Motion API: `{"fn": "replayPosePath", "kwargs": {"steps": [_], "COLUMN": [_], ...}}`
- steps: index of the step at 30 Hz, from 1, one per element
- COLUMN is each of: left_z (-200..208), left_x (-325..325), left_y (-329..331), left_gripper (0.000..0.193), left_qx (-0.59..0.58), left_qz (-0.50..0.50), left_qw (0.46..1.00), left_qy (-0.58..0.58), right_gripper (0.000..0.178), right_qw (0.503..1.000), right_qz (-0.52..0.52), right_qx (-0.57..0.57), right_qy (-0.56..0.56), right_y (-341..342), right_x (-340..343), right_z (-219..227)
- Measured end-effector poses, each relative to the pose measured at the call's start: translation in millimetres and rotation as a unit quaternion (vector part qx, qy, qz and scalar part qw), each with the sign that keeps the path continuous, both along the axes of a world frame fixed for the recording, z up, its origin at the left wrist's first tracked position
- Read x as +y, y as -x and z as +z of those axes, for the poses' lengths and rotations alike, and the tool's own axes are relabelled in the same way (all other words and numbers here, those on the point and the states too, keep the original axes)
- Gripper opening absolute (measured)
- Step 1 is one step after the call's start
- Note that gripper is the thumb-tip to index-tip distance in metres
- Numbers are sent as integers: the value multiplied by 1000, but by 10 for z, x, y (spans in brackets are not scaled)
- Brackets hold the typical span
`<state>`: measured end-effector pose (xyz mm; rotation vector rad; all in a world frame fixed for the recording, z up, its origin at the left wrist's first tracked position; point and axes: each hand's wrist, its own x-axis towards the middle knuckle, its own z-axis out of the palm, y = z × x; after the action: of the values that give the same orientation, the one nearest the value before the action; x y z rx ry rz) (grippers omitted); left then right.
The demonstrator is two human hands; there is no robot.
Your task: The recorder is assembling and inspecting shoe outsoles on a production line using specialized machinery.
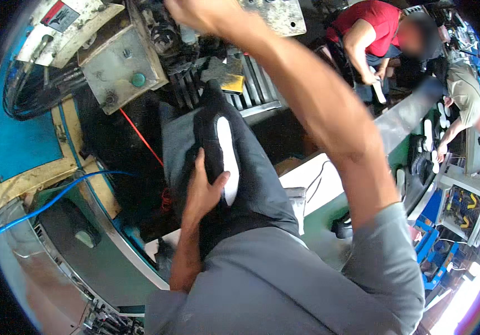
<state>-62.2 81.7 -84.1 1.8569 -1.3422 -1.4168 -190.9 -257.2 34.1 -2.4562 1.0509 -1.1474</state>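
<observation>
The machine fills the space above my lap: a heavy metal body with a worn grey plate carrying a green button, black hoses bundled on its left and a ribbed metal bed on its right. Below and left of the machine lies a blue and yellow panel, with a blue cable running across it and a thin red cord slanting down from the machine toward my knee.

Just below the machine, a black shoe with a white sole strip rests on my dark apron, toe pointing up at the ribbed bed. My left hand lies against the shoe's lower part, fingers half curled around its left side and the thumb pressed near the white strip, a loose hold rather than a tight clench.

My right hand is raised to the machine's top edge, closed over some part there; the hand is cut by the frame, so I cannot tell how far the fingers are open.

Right of the machine, beyond a long worktop, a person in a red shirt and another person handle shoe parts.
</observation>
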Motion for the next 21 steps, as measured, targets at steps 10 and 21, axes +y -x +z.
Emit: {"fn": "replayPosePath", "kwargs": {"steps": [10, 21], "left_z": [212, 262], "left_x": [-691, -806], "left_y": [10, 231], "left_gripper": [47, 39], "left_qx": [-293, -381], "left_qz": [-96, -131], "left_qw": [949, 914], "left_qy": [57, 43], "right_gripper": [63, 49], "right_qw": [766, 716], "right_qz": [-559, -614], "right_qx": [164, 147], "right_qy": [-274, -298], "right_y": [3094, 3092], "right_x": [4153, 4641], "right_z": [-2436, -2756]}}
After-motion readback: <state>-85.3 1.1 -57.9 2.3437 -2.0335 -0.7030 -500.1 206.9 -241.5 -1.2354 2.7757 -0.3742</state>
